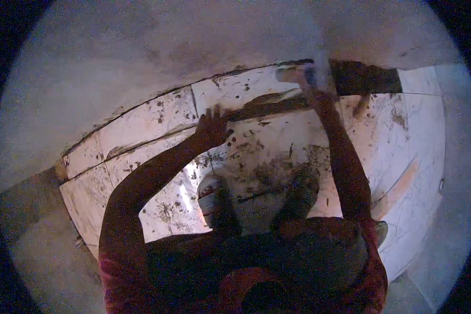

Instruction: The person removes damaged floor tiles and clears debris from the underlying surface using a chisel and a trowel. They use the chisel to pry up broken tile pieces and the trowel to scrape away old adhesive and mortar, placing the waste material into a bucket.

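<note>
My left hand (212, 127) has its fingers spread and lies at the lower edge of a white marble-look tile (235, 88) in the row along the wall. A dark, uneven gap (276, 105) runs between this tile and the stained floor tiles (255, 133) nearer me. At the tile's right end, my right hand (314, 88) is blurred and closed around an indistinct bluish object (318, 72). What kind of object it is cannot be made out. To the right of that hand is a dark, untiled rectangle (367, 78).
A plain pale wall (180, 35) rises behind the tile row. A shoe (208, 196) shows beneath me on the dirty tiles. Bare grey floor (43, 219) borders the tiling on the left. An orange-tinted streak (400, 184) crosses the tiles at right.
</note>
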`<move>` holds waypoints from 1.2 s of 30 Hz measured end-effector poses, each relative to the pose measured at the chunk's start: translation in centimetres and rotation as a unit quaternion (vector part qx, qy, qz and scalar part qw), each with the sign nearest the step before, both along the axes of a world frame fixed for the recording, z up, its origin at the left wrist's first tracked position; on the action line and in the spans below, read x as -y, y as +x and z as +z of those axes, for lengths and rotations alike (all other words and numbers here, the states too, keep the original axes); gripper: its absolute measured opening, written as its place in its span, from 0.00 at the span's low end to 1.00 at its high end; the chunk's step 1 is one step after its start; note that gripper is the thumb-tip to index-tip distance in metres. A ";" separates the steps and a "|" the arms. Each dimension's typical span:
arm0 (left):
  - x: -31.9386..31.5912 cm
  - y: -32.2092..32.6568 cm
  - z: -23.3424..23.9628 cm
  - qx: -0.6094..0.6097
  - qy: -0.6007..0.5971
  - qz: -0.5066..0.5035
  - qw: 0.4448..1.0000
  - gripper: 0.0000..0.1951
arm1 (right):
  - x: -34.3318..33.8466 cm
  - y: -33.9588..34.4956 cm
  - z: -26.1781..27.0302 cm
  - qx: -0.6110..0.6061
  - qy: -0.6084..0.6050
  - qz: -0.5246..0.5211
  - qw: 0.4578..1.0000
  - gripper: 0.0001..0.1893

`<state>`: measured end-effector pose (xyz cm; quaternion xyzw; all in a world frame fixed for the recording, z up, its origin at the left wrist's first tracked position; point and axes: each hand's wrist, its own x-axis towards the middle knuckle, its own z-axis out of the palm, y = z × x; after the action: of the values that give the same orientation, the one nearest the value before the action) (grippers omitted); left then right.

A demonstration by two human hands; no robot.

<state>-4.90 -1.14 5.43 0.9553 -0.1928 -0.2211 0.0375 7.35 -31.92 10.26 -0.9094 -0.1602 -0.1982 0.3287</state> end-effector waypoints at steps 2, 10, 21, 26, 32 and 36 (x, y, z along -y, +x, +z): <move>-0.5 -0.2 -0.8 -0.005 0.000 0.006 1.000 0.33 | -0.2 -0.3 0.6 -0.036 0.014 -0.015 0.999 0.30; 0.3 -0.4 0.2 0.012 0.012 -0.001 1.000 0.34 | 0.5 -1.0 2.7 0.008 0.025 -0.028 0.999 0.26; 1.4 -3.1 -3.7 -0.005 -0.199 -0.137 0.970 0.37 | 3.3 -8.7 8.8 -0.163 -0.110 -0.068 0.978 0.20; 5.3 -7.3 -1.2 -0.121 -0.225 -0.287 0.923 0.26 | 9.9 -17.7 2.8 -0.270 -0.215 -0.168 0.923 0.17; 2.6 -12.0 -3.6 -0.326 -0.072 -0.330 0.883 0.14 | 12.6 -25.6 -1.3 -0.287 -0.179 -0.265 0.903 0.20; -0.2 -13.4 -7.8 -0.319 -0.125 -0.368 0.864 0.12 | 16.2 -27.2 -6.3 -0.300 -0.035 -0.252 0.919 0.21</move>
<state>-18.34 -0.92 -2.33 0.6796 -0.5339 -0.4854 0.1321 -19.81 -48.16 3.95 -0.9475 0.1738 0.0134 0.2680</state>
